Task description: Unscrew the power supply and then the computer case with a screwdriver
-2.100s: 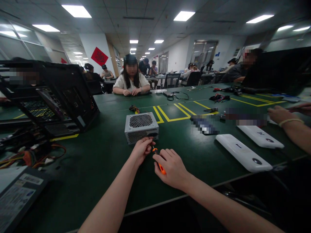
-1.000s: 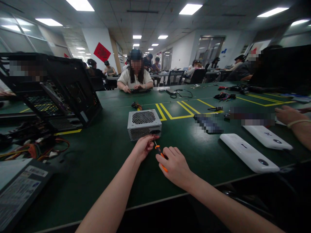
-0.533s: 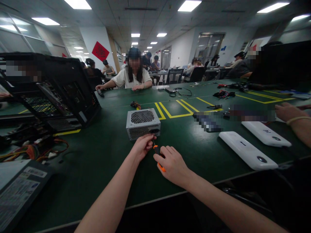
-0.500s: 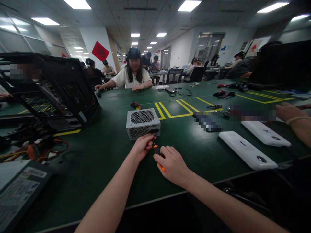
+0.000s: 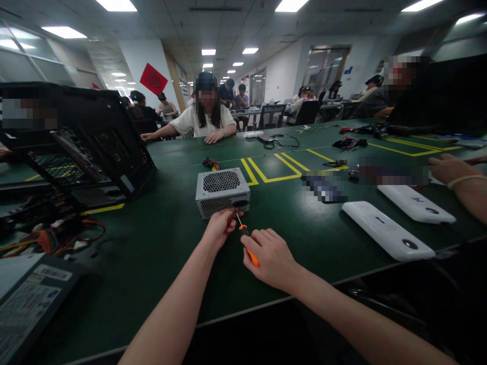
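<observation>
A grey computer power supply (image 5: 222, 192) rests on the green table, its honeycomb fan grille facing up and its socket side towards me. My right hand (image 5: 268, 257) is closed around an orange and black screwdriver (image 5: 252, 256), whose thin shaft points up and left at the power supply's near face. At the shaft's tip, my left hand (image 5: 222, 225) has its thumb and fingers pinched together close to the lower front edge of the power supply. Whatever lies between those fingertips is too small to make out. Cables (image 5: 210, 163) come out behind the power supply.
On the left stand an open black computer case (image 5: 110, 147) and a second power supply (image 5: 34, 299) beside loose cables. White power banks (image 5: 386, 230) lie to the right, near another person's hand (image 5: 456, 170). A person (image 5: 205, 116) sits across the table (image 5: 304, 223).
The screwdriver's handle has turned slightly in my right hand and more of its shaft shows. My left hand keeps its pinch by the power supply. The view has shifted slightly.
</observation>
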### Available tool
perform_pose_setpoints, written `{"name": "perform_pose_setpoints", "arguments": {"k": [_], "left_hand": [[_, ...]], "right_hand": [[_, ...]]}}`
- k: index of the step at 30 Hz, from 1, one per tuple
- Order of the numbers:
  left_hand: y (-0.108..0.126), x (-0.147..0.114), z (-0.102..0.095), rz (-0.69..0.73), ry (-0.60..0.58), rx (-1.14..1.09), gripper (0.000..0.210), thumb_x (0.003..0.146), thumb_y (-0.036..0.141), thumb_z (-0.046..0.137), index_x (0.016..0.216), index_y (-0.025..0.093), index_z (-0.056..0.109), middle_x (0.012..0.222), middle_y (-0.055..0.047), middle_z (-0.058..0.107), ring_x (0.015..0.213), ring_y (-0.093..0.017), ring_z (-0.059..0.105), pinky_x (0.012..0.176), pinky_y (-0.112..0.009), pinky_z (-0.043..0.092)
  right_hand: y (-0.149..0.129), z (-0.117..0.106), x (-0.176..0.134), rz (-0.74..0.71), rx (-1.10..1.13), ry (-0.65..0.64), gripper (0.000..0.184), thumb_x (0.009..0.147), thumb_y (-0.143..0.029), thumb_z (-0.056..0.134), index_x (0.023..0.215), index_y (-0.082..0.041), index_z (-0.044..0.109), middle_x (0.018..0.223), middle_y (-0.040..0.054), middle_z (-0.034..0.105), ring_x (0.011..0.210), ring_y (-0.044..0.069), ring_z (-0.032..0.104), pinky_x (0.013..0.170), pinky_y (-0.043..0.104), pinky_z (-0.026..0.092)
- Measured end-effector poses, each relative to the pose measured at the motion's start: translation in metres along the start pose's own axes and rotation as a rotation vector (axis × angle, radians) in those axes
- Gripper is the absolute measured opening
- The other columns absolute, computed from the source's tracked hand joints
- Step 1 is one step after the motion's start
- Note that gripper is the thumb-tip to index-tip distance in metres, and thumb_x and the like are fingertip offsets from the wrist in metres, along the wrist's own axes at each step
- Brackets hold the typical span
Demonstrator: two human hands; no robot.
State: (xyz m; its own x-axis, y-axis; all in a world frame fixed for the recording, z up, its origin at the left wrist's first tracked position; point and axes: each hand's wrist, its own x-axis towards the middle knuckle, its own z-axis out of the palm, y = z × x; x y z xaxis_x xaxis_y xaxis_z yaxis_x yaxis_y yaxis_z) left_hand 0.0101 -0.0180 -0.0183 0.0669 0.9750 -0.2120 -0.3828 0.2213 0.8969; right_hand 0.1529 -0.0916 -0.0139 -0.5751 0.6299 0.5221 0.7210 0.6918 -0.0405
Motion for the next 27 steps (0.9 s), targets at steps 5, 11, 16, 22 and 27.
{"name": "perform_pose_setpoints", "arguments": {"k": [5, 11, 16, 22, 27], "left_hand": [[-0.0003, 0.0002, 0.0001, 0.041, 0.006, 0.033, 0.008, 0.069, 0.012, 0.050, 0.075, 0.007, 0.054, 0.080, -0.011, 0.061, 0.037, 0.001, 0.031, 0.030, -0.013, 0.016], [-0.0017, -0.0001, 0.0026, 0.075, 0.022, 0.042, 0.006, 0.067, 0.013, 0.053, 0.071, 0.008, 0.053, 0.079, -0.010, 0.061, 0.036, 0.001, 0.031, 0.030, -0.013, 0.015], [-0.0021, 0.0007, 0.0038, 0.070, 0.034, 0.059, 0.006, 0.068, 0.010, 0.050, 0.072, 0.008, 0.052, 0.076, -0.009, 0.061, 0.034, 0.001, 0.031, 0.029, -0.013, 0.015], [-0.0040, 0.0038, 0.0020, 0.053, 0.048, 0.081, 0.008, 0.070, 0.008, 0.046, 0.076, 0.007, 0.052, 0.073, -0.009, 0.061, 0.035, 0.000, 0.032, 0.030, -0.012, 0.016], [-0.0029, 0.0043, 0.0017, 0.027, 0.048, 0.062, 0.007, 0.072, 0.010, 0.046, 0.075, 0.007, 0.052, 0.071, -0.010, 0.061, 0.035, 0.000, 0.032, 0.030, -0.012, 0.015]], "right_hand": [[-0.0001, -0.0019, 0.0021, -0.007, -0.038, -0.021, 0.015, 0.078, -0.026, 0.043, 0.077, -0.019, 0.055, 0.076, 0.0044, 0.046, 0.071, 0.016, 0.039, 0.064, 0.028, 0.027], [0.0009, -0.0010, 0.0009, 0.021, -0.016, 0.022, 0.022, 0.082, -0.026, 0.038, 0.095, -0.016, 0.053, 0.073, 0.0036, 0.049, 0.067, 0.014, 0.041, 0.064, 0.028, 0.028], [0.0025, -0.0009, 0.0007, -0.004, -0.054, 0.031, 0.017, 0.077, -0.022, 0.042, 0.089, -0.018, 0.054, 0.072, 0.0031, 0.048, 0.067, 0.015, 0.040, 0.063, 0.028, 0.026], [0.0022, -0.0023, 0.0006, -0.007, -0.013, 0.024, 0.017, 0.076, -0.023, 0.043, 0.087, -0.017, 0.055, 0.074, 0.0039, 0.049, 0.068, 0.016, 0.039, 0.064, 0.028, 0.027], [0.0023, -0.0017, 0.0002, -0.007, 0.001, 0.027, 0.019, 0.077, -0.023, 0.042, 0.089, -0.017, 0.055, 0.075, 0.0043, 0.049, 0.069, 0.016, 0.040, 0.065, 0.029, 0.027]]}}
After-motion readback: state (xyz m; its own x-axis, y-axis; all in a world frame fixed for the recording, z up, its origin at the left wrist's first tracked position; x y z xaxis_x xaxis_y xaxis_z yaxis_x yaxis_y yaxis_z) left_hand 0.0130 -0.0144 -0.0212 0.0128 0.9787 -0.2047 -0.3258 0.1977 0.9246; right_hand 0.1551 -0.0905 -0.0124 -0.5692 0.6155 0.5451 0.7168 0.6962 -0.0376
